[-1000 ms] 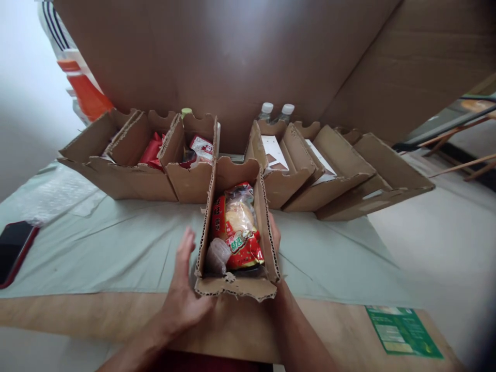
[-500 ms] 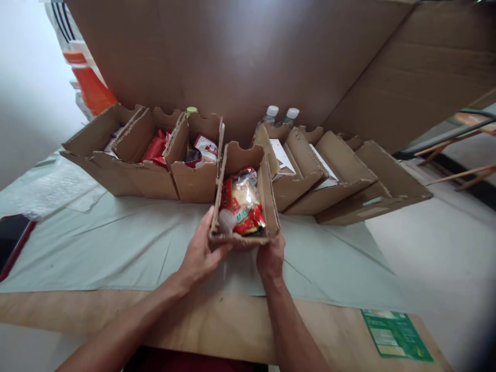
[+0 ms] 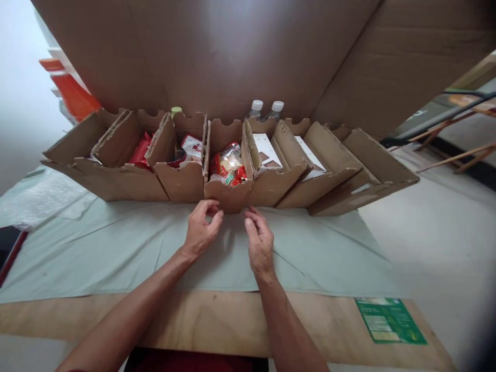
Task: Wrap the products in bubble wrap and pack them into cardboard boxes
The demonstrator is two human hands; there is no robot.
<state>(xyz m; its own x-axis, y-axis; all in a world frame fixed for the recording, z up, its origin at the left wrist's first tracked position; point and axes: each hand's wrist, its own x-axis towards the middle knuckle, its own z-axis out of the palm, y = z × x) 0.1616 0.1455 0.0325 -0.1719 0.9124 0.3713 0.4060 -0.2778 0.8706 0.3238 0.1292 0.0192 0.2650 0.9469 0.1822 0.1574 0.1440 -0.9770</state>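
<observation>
The middle cardboard box (image 3: pixel 229 194) stands in the row, with a red and clear snack packet (image 3: pixel 231 164) inside. Just in front of its lower left corner is my left hand (image 3: pixel 203 225), its thumb and fingers apart and curled, holding nothing. My right hand (image 3: pixel 259 238) is near the lower right corner of the same box, fingers loosely bent and no object in them. To the left, another box (image 3: pixel 181 187) contains a red and white packet (image 3: pixel 191 149). The box on the right (image 3: pixel 273 187) has a white card (image 3: pixel 266 151) in it.
More cardboard boxes line both sides, one with a red packet (image 3: pixel 142 151). White-capped bottles (image 3: pixel 256 109) stand behind, before a tall cardboard panel (image 3: pixel 217 57). A green cloth (image 3: pixel 127 248) covers the table; a green printed card (image 3: pixel 391 320) lies at the front right. Bubble wrap (image 3: pixel 50 199) is at left.
The box with the snack packet has gone back from my hands into the gap in the row. Both hands have let go of it and sit in front of it.
</observation>
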